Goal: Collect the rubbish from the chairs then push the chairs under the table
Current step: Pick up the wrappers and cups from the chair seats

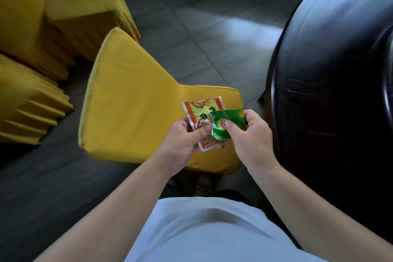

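The left hand (180, 142) is gripping a red-edged snack wrapper (202, 112); the right hand (251, 134) is pinching a green Lipton sachet (225, 123) above the yellow-covered chair (131, 91).

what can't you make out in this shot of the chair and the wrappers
Head view:
- Seat of the chair: the near right part is hidden behind the hands and wrappers, so more rubbish there can't be ruled out.
- Orange wrapper: lower half covered by the left hand and green wrapper.
- Table: cut off by the right edge.
- Other chairs: motion-blurred.
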